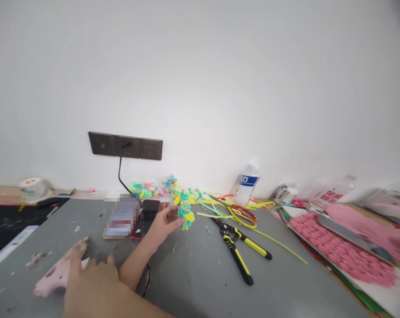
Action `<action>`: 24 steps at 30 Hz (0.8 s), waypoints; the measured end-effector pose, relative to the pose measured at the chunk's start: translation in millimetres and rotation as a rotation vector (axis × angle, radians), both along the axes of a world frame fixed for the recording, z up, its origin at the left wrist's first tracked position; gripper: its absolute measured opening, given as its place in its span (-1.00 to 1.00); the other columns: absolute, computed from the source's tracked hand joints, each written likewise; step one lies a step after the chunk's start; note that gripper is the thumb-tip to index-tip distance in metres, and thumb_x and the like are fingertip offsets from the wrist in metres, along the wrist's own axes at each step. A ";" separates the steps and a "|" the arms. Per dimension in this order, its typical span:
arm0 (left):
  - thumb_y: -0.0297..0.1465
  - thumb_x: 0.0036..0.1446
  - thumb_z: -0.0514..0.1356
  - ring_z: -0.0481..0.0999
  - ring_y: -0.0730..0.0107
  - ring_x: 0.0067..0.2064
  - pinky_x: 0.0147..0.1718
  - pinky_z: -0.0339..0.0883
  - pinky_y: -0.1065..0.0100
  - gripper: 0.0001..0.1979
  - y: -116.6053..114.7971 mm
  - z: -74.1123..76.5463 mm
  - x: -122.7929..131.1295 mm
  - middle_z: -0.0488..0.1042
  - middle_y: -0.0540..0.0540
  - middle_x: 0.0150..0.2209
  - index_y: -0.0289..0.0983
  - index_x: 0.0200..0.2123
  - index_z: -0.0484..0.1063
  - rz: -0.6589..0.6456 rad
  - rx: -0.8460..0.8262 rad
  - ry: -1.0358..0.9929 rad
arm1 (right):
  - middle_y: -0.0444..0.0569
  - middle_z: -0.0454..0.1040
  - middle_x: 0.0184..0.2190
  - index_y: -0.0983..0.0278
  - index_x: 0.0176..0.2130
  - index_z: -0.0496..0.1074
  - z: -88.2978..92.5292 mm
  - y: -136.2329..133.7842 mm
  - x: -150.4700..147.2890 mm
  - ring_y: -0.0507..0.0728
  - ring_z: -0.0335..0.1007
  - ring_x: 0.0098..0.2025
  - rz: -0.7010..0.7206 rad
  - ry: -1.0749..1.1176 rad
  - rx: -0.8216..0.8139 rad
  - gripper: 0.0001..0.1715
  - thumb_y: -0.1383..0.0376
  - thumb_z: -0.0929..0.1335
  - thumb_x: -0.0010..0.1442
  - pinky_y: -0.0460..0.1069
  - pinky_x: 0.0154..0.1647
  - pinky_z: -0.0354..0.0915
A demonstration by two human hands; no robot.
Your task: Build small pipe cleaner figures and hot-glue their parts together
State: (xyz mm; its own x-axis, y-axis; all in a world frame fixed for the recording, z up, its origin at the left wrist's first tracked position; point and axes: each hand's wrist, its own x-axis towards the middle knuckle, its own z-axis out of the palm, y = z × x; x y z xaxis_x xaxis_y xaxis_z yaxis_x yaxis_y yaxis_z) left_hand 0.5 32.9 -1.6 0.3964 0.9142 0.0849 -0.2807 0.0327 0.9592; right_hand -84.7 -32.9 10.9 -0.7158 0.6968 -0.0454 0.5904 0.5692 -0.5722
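My left hand (168, 221) pinches a small turquoise and yellow figure (185, 211) upright above the grey table, fingers on its left side. Crossing over my left forearm, my right hand (90, 280) is at the lower left on what looks like a pink hot glue gun (55, 276) with dark patches. Its fingers are curled there, and part of their grip is hidden behind the back of the hand. Just behind the figure, more small colourful figures (148, 190) stand along the wall.
Yellow-and-black pliers (236, 247) lie open right of centre, near yellow and green strips (226, 212). Two phones, one pink-edged (148, 218), lie left of my left hand. A bottle (248, 185) stands by the wall. Pink knitted-looking material (345, 247) with a phone (355, 238) covers the right side.
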 end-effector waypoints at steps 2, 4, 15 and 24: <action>-0.22 -0.18 0.47 0.59 0.14 -0.11 -0.05 0.41 0.17 -0.49 -0.4 -2.0 1.2 0.63 -0.19 -0.18 -0.32 -0.15 0.53 -0.023 -0.007 -0.008 | 0.61 0.49 -0.05 0.59 0.37 -0.13 7.6 -1.0 1.4 0.56 0.54 -0.12 -0.106 -0.150 -0.100 -0.03 0.11 0.28 0.22 0.53 -0.12 0.26; -0.22 -0.18 0.47 0.59 0.11 -0.10 -0.05 0.41 0.15 -0.49 -1.2 -3.0 1.7 0.62 -0.20 -0.16 -0.32 -0.14 0.53 -0.045 -0.001 0.004 | 0.55 0.43 0.05 0.50 0.39 -0.20 17.1 -9.1 12.2 0.54 0.46 0.02 -0.163 -0.069 0.005 0.03 0.12 0.32 0.19 0.48 -0.02 0.24; -0.22 -0.26 0.49 0.58 0.13 -0.13 -0.10 0.41 0.20 -0.46 6.8 -4.3 1.1 0.62 -0.20 -0.16 -0.31 -0.18 0.51 0.087 -0.002 -0.050 | -0.06 0.47 -0.40 0.25 -0.37 0.36 48.1 -38.5 184.6 0.10 0.38 -0.35 -0.577 0.490 0.208 -0.91 0.35 0.29 0.20 -0.06 -0.32 0.28; -0.23 -0.20 0.46 0.57 0.16 -0.14 -0.10 0.43 0.19 -0.49 4.0 -4.4 0.7 0.62 -0.16 -0.18 -0.30 -0.14 0.52 0.149 0.014 -0.030 | -0.07 0.46 -0.54 0.26 -0.54 0.36 17.7 8.5 305.9 0.11 0.39 -0.47 -1.039 -0.049 -0.024 -0.80 0.47 0.37 0.06 -0.05 -0.39 0.16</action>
